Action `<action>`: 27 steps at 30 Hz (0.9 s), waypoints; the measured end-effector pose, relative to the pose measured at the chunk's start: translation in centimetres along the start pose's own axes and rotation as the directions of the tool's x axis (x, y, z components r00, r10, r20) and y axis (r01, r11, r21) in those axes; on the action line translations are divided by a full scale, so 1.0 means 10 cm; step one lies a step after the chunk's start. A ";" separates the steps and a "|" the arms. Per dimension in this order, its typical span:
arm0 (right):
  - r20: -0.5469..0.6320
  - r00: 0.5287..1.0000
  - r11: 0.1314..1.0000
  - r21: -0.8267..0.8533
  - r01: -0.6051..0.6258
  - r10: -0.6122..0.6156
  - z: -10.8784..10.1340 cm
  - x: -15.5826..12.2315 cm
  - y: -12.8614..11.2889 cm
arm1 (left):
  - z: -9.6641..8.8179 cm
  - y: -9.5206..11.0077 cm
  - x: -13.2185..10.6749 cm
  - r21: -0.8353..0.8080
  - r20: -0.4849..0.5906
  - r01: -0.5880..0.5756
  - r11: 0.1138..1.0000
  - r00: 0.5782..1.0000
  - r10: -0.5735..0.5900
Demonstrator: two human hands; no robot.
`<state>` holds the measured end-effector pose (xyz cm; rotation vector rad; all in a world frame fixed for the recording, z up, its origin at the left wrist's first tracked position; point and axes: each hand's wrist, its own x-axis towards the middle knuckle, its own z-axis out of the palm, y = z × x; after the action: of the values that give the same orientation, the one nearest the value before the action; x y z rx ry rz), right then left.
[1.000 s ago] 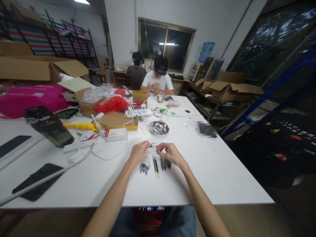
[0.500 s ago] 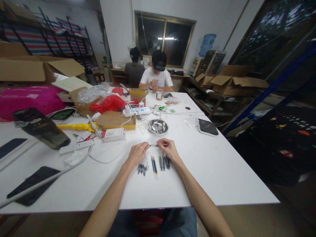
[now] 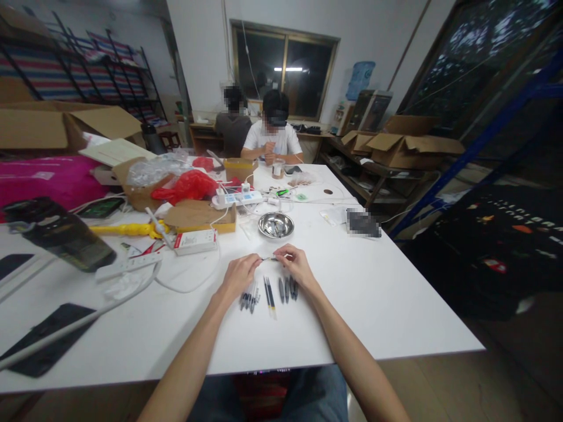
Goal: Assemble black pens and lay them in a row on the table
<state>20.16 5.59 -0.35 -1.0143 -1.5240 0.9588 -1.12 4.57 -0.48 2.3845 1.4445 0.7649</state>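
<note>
Between my hands, just above the white table, a slim pen lies roughly level. My left hand pinches its left end. The fingertips of my right hand close on the other end and partly hide it. Below my left hand lie several clear pen barrels with dark ends. Thin dark pen refills with yellow near their lower ends lie side by side in the middle. Under my right hand is a row of several dark pen pieces. Beyond the hands stands a shiny metal bowl with small parts inside.
A white-and-red box, a power strip, a yellow-edged cardboard tray and a dark bottle crowd the left. A cable crosses there. At the right lies a blurred dark object. Another person sits across the table.
The camera has turned slightly right, so the scene sits farther left. Both hands keep hold of the pen in nearly the same pose.
</note>
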 end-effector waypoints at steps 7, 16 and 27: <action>0.005 1.000 1.000 -0.020 0.005 -0.005 0.04 -0.03 -0.04 | 0.01 0.00 0.00 -0.005 -0.006 -0.012 1.000 1.000 0.012; 0.063 0.998 0.997 -0.073 0.023 -0.019 0.08 -0.06 0.05 | -0.02 0.07 -0.01 -0.049 0.016 -0.043 0.998 0.999 0.044; 0.144 0.985 0.931 -0.339 0.136 -0.091 0.16 -0.16 -0.09 | -0.02 0.22 -0.06 0.033 0.070 -0.081 0.996 0.995 0.078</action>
<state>18.69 3.67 -0.22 -1.1126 -1.8827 0.6943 0.19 3.02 0.56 2.4827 1.3552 0.6742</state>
